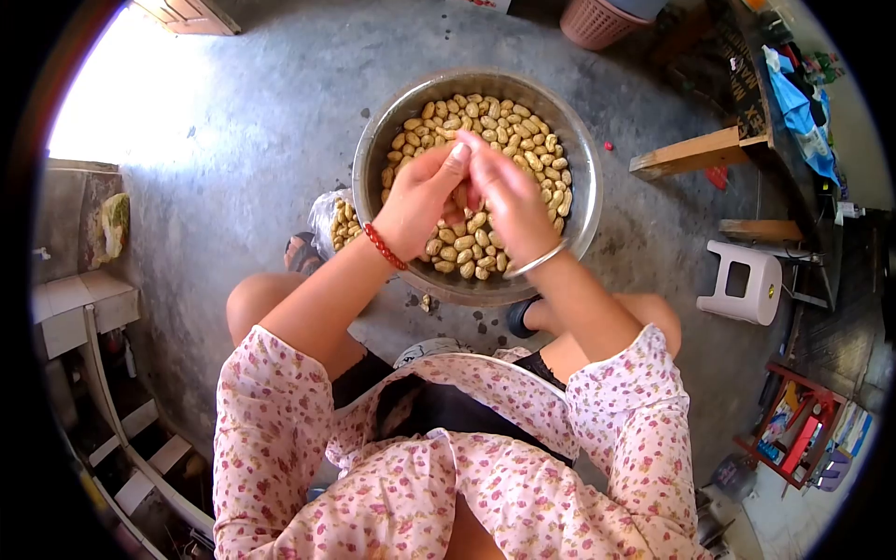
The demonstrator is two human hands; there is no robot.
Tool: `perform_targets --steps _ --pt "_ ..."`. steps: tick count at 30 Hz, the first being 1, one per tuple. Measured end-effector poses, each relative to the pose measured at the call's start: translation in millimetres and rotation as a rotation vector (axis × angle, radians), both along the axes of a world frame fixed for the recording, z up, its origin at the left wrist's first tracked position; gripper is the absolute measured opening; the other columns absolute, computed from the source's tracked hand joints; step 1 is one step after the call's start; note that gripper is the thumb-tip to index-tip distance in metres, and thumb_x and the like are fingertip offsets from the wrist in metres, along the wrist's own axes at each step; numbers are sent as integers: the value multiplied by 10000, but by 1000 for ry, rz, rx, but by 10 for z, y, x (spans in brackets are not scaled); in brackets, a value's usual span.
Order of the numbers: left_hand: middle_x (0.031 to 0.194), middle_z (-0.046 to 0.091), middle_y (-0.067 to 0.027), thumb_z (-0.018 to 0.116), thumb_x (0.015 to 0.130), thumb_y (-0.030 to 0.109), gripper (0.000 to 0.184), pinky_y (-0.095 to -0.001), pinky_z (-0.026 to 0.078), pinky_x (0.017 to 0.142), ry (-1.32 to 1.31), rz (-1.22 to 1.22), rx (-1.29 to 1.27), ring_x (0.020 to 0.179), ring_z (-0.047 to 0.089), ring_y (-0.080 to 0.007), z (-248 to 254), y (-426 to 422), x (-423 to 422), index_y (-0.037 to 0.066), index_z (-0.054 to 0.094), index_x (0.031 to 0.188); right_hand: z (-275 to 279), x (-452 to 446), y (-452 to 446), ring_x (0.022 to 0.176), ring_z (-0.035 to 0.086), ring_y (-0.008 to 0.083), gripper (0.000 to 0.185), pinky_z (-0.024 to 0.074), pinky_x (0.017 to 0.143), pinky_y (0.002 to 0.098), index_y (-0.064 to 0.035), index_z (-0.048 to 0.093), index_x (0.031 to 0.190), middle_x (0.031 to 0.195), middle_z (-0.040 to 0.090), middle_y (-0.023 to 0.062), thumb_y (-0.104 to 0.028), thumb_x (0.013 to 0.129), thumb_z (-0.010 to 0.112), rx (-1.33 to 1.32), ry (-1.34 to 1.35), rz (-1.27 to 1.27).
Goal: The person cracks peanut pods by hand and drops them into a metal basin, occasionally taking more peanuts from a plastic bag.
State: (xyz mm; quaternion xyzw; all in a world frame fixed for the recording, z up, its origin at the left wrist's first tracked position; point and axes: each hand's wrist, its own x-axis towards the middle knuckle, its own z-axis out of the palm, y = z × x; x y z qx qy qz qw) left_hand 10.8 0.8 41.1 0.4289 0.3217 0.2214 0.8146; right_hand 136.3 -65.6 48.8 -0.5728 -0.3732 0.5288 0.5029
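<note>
Hands (pixel 425 191) bunched together, cannot tell if holding; peanuts (pixel 464 253) below, within basin rim (pixel 588 182); floor (pixel 271 103) stretches around.

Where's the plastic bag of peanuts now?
Head view: the plastic bag of peanuts is left of centre on the floor, beside the metal basin's left side, near the person's left sandal.

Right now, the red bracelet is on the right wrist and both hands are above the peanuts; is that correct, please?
Not quite: the head view shows the red bracelet on the left wrist, not the right; the left hand and right hand are indeed above the peanuts.
</note>
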Motion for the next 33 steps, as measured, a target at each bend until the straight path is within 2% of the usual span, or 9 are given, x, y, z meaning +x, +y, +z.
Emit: perform_targets --steps 2,7,10,12,16,20,24,29,33 --pt "763 558 -17 499 956 189 150 -213 411 523 203 31 301 646 516 -71 -58 111 23 41 521 942 -220 237 111 608 524 110 359 444 585 288 -41 630 1119 841 657 58 -327 952 491 163 -135 -228" --pt "867 663 -123 542 834 119 141 -394 511 701 683 -455 861 791 645 -273 -425 -31 120 84 631 937 -135 479 -21 753 654 285 275 516 702 390 -42 669 936 761 651 152 -277 884 536 -153 -1205 307" --pt "900 652 -134 559 822 174 173 -399 513 703 893 -1049 1186 830 645 -285 -545 -208 168 113 645 960 -330 383 -140 873 645 318 275 513 765 409 -52 680 913 902 667 148 -301 826 600 -487 -1238 786" --pt "909 655 -134 572 812 196 192 -412 509 706 1105 -658 1534 842 643 -296 -722 -261 161 119 649 971 -480 290 -218 926 636 318 253 512 787 399 -62 679 942 984 664 144 -266 796 643 -468 -1250 921" --pt "965 640 -158 621 756 141 219 -389 518 726 861 -1055 1020 860 633 -326 -816 -72 161 45 633 953 -762 307 -248 883 622 348 176 506 767 418 -15 642 873 907 650 192 -103 721 641 -312 -1296 645" --pt "922 669 -164 561 773 105 245 -390 506 722 1103 -660 1184 835 637 -319 -937 -94 141 64 642 1001 -707 336 -181 872 623 349 173 505 757 431 -25 628 889 891 643 187 -49 722 592 -343 -1248 666" --pt "758 566 -21 533 837 17 167 -240 407 473 501 -332 -33 621 539 -85 -697 191 61 21 622 978 -874 350 -145 864 618 358 200 501 768 426 -15 619 896 898 637 199 -5 698 585 -307 -1222 658" --pt "766 569 -8 505 859 21 140 -203 346 431 500 -146 66 572 506 -67 -694 148 -39 38 617 942 -780 395 -89 739 662 287 94 524 644 388 -4 655 791 811 662 178 -90 782 617 -271 -1368 565" --pt "762 574 -11 454 894 98 175 -206 354 430 527 -108 25 572 514 -69 -611 143 -70 42 616 929 -589 365 16 468 534 110 297 427 432 270 -21 628 788 676 618 64 -228 949 488 -496 -426 399"
